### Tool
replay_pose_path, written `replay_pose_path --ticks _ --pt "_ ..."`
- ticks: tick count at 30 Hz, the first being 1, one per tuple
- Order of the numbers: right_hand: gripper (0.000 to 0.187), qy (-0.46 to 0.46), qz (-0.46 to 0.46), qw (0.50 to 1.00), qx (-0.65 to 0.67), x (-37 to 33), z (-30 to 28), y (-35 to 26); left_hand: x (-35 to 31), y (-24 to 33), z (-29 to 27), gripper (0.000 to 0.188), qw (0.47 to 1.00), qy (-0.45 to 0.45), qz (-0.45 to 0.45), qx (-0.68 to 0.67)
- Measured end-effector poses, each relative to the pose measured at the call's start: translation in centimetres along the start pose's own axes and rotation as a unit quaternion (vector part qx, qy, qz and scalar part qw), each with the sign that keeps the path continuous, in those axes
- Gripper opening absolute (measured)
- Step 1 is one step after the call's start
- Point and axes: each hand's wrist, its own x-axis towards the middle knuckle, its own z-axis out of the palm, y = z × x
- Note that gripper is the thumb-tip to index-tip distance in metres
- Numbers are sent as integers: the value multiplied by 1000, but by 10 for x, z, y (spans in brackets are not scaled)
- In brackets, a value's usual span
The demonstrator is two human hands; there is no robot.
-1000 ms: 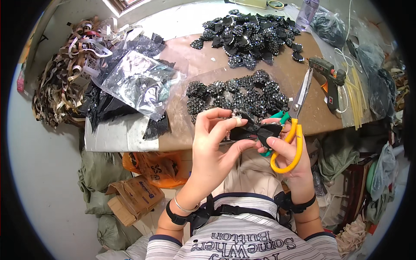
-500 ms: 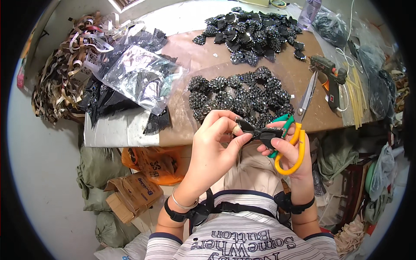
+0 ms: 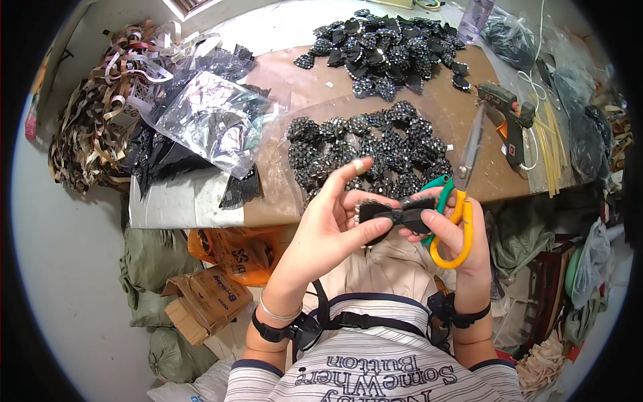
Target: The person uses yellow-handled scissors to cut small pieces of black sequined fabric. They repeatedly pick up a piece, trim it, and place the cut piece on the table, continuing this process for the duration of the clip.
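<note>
A black fabric bow [image 3: 375, 213] with a beaded edge is stretched between both hands, in front of the table edge. My left hand [image 3: 321, 231] pinches its left end, thumb on the near face. The left index finger, with a light band near its tip, points up and away. Closed on the bow's right end is my right hand [image 3: 469, 244], thumb pressed on the fabric. Scissors [image 3: 468, 228] with one yellow and one green handle also hang in the right hand, blades upward. Just beyond lie rows of dark beaded bows [image 3: 368, 144].
A heap of black beaded bows [image 3: 395, 50] covers the table's far side. Glue gun [image 3: 512, 130] and yellowish glue sticks [image 3: 550, 147] lie right. Clear plastic bags [image 3: 207, 124] lie left, beside a strip pile [image 3: 87, 114]. A cardboard box [image 3: 211, 301] sits below.
The left index finger has lifted off the bow and straightened upward. The bow has turned so more of its flat black face shows. The right hand keeps hold of bow and scissors.
</note>
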Motion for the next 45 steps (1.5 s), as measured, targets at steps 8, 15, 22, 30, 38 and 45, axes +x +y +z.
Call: replay_pose_path --ticks 8,15,22,30,38,45 --pt "25 73 -96 982 -144 1 12 -9 -3 -30 11 43 989 87 84 88" --pt "31 71 -76 989 -108 10 13 5 -7 -46 8 40 975 65 156 145" --pt "29 76 -111 987 -93 15 12 13 -11 -34 3 32 995 59 40 66" --pt "29 60 -88 991 -79 21 10 8 -11 -35 6 31 996 78 37 -31" --pt "18 30 35 982 -182 0 18 -14 -13 -25 -13 30 984 136 104 -42" --pt "28 -108 -69 795 -593 -25 3 -13 -14 -27 -9 34 971 167 146 -86"
